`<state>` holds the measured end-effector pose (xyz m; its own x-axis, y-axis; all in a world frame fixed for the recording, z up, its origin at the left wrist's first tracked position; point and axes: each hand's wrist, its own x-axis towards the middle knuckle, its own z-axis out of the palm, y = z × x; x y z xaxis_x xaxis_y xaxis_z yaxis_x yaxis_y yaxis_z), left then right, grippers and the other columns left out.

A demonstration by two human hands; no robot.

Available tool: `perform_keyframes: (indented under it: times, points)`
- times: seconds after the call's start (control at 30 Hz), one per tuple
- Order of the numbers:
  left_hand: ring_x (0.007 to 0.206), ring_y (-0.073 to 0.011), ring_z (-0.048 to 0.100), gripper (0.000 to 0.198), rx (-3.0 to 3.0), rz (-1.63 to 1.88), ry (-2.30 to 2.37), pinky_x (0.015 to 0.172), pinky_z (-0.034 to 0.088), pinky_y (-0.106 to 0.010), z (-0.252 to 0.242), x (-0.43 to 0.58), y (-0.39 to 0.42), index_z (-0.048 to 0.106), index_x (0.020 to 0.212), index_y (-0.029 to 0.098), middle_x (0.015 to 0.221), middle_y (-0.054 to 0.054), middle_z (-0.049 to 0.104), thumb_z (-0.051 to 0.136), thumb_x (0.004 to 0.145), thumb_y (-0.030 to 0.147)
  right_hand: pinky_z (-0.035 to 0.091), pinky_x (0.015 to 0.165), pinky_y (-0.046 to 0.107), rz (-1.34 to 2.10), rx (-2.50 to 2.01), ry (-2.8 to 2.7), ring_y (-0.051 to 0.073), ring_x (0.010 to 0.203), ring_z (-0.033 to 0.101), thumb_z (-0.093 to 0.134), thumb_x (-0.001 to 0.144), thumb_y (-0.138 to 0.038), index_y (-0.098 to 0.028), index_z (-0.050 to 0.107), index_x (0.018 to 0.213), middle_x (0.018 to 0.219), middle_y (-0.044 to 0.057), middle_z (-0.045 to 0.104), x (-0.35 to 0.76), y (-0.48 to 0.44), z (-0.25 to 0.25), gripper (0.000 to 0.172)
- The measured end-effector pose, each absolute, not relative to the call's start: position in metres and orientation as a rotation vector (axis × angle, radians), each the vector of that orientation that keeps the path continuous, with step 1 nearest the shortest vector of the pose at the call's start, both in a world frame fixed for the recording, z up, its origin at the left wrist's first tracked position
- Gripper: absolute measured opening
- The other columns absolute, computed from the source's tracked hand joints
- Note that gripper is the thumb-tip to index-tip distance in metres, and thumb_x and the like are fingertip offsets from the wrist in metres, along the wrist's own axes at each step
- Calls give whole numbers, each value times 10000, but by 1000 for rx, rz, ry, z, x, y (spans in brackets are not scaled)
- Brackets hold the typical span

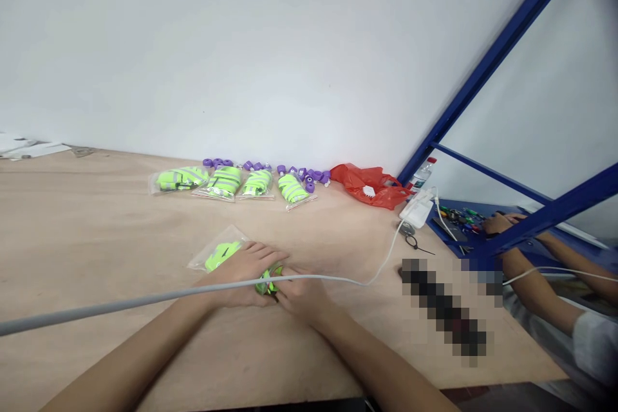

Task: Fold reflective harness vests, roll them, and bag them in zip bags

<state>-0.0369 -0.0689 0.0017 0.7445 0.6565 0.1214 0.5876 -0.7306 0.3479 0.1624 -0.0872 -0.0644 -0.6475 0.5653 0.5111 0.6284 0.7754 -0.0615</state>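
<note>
Near the table's front, a clear plastic bag with a folded neon yellow-green reflective strap lies partly under my left hand. That hand is closed over the strap, its fingers bent across the top. From the other side, my right hand pinches the bunched end of the strap, which shows between both hands. My right fingertips are partly hidden. A pale cable passes in front of both hands.
Several bagged neon straps lie in a row near the wall, with small purple wheel-like parts behind them. Rightward are a red plastic bag, a bottle, a white adapter and a cable tie. Another person's arms reach past a blue frame.
</note>
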Motion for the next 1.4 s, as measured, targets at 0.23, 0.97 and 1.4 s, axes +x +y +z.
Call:
perform_keyframes:
  times: [0.23,0.97,1.4]
  points:
    - [1221,-325,545,749,2686,328,902,1049,411,-458,2,-27,-74,494,1388,241,1338,-83,612,797,729,427,487,605,277,-158,-921,-2525,196,729,658,535,924,-214,-171,712,896,848,103,729,157,-88,-72,184]
    - [1231,-247,563,155,2885,814,824,1054,448,-431,-5,-43,-68,609,1065,229,1317,-85,624,470,996,215,533,747,259,366,-1088,-2282,177,797,694,436,1000,-215,-214,606,1212,978,38,747,176,-81,-39,271]
    - [1112,-331,609,387,2766,574,1335,946,486,-490,-22,-38,-67,496,1269,201,1255,-130,658,559,901,304,509,675,238,275,-1088,-2274,157,748,639,497,996,-243,-211,725,1050,878,36,703,180,-79,-39,237]
